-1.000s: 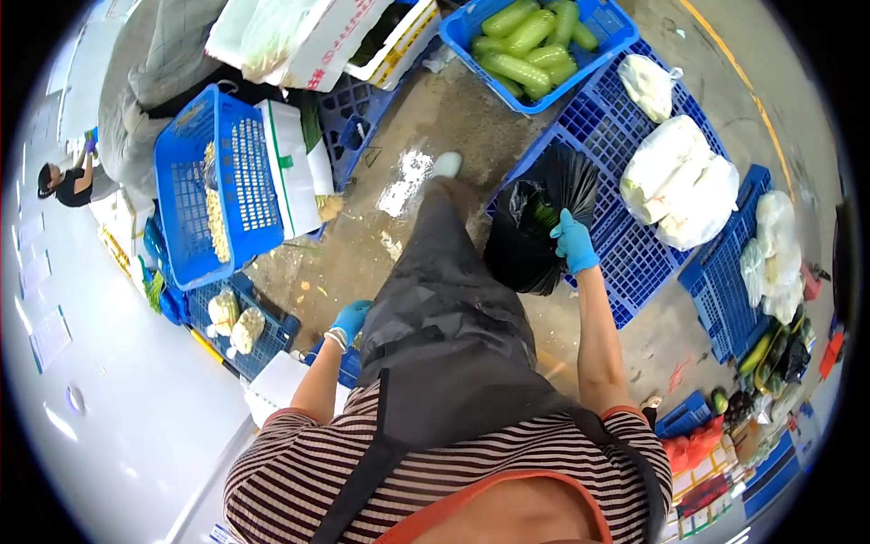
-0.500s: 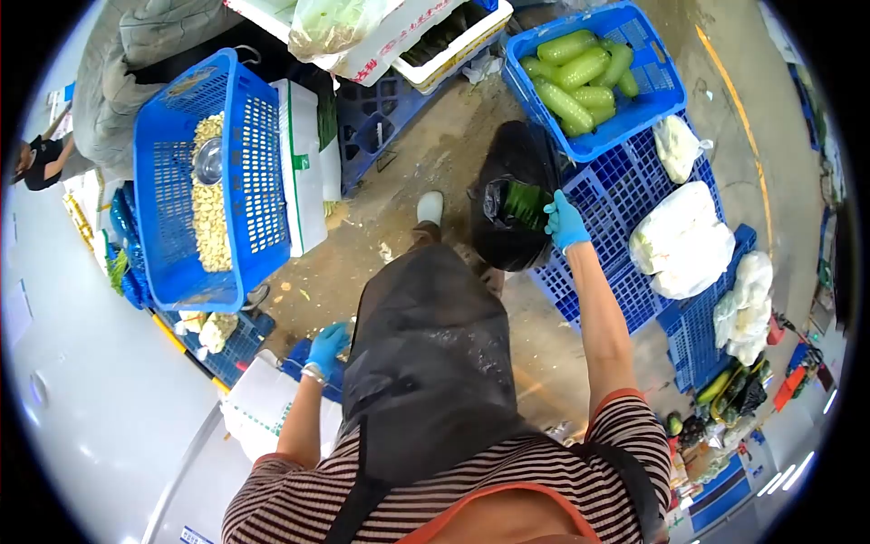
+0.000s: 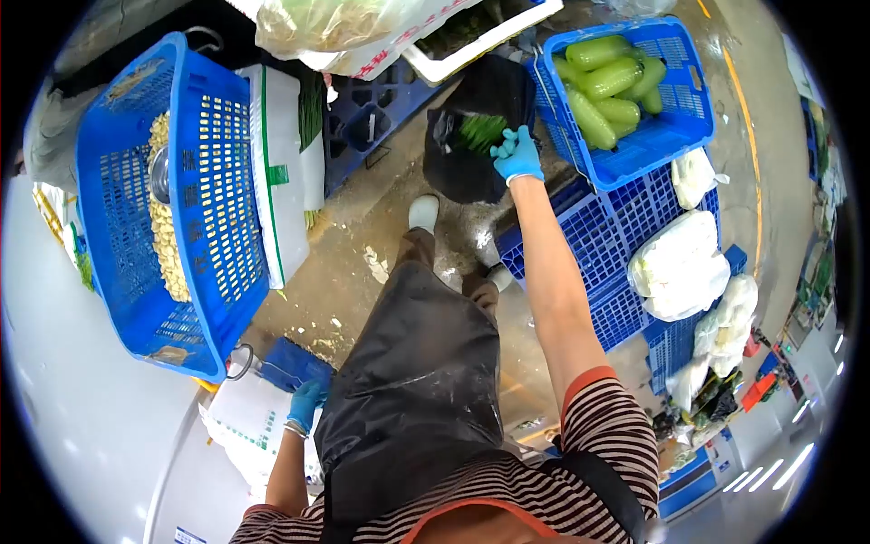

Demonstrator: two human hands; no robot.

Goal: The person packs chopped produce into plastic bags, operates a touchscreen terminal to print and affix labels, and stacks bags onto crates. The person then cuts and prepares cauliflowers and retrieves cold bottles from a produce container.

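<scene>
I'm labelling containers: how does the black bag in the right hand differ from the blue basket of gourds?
The black bag is soft and crumpled; the blue basket is stiff, with slotted walls.
The right hand grips the bag; the basket is not held.
The bag shows thin greens; the basket holds thick, pale green gourds.
Both gape open, showing green contents.
</scene>
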